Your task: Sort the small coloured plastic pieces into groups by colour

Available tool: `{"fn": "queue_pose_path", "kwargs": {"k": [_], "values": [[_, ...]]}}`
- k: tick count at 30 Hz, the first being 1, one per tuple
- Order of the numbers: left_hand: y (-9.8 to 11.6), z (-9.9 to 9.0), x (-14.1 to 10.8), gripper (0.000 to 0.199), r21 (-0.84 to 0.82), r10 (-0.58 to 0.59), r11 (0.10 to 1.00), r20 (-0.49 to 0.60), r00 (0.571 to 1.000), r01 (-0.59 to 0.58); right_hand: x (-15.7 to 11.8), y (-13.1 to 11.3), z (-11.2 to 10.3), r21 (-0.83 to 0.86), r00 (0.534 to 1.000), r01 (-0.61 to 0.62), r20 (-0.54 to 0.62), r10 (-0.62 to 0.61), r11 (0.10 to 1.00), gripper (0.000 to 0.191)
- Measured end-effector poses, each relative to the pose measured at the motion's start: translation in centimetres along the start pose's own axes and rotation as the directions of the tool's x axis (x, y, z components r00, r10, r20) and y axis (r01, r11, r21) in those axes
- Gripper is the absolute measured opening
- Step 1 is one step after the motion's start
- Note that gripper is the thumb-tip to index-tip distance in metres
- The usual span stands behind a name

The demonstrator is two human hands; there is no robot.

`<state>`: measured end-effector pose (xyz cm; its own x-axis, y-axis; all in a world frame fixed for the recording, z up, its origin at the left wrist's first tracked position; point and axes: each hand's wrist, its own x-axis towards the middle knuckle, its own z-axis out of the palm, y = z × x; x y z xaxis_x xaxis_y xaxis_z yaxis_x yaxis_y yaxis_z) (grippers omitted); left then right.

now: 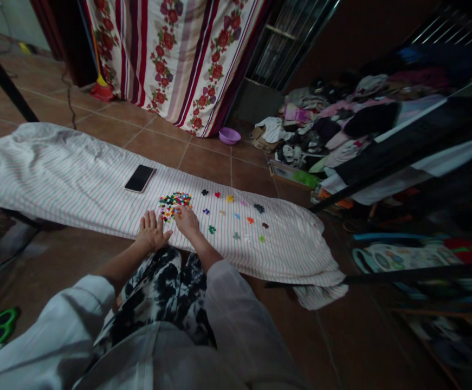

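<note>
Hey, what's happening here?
Someone has their right hand in a mixed heap of tiny colorful pieces on a striped cloth, while the left hand rests beside it. To the right of the heap, small clusters, mostly one color each, lie spread apart. A phone lies to the left.

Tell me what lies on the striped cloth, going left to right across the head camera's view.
Phone, pile of mixed-colour pieces, purple cluster, red cluster, yellow cluster, light blue cluster, orange cluster, light green cluster.
</note>
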<state>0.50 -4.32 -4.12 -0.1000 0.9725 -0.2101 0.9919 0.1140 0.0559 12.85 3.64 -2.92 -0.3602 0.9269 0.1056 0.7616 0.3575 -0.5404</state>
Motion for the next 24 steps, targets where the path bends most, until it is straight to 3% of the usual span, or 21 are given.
{"fn": "queue_pose_path", "kwargs": {"k": [12, 24], "values": [[0.0, -0.2, 0.0, 0.08, 0.03, 0.0, 1.0, 0.016, 1.0, -0.001, -1.6, 6.9, -4.0, 0.031, 0.979, -0.128, -0.154, 0.132, 0.991, 0.031], [-0.4, 0.6, 0.4, 0.082, 0.062, 0.009, 0.998, -0.014, 1.0, -0.008, -3.4, 15.5, -9.0, 0.015, 0.892, -0.272, -0.372, 0.258, 0.962, 0.033]]}}
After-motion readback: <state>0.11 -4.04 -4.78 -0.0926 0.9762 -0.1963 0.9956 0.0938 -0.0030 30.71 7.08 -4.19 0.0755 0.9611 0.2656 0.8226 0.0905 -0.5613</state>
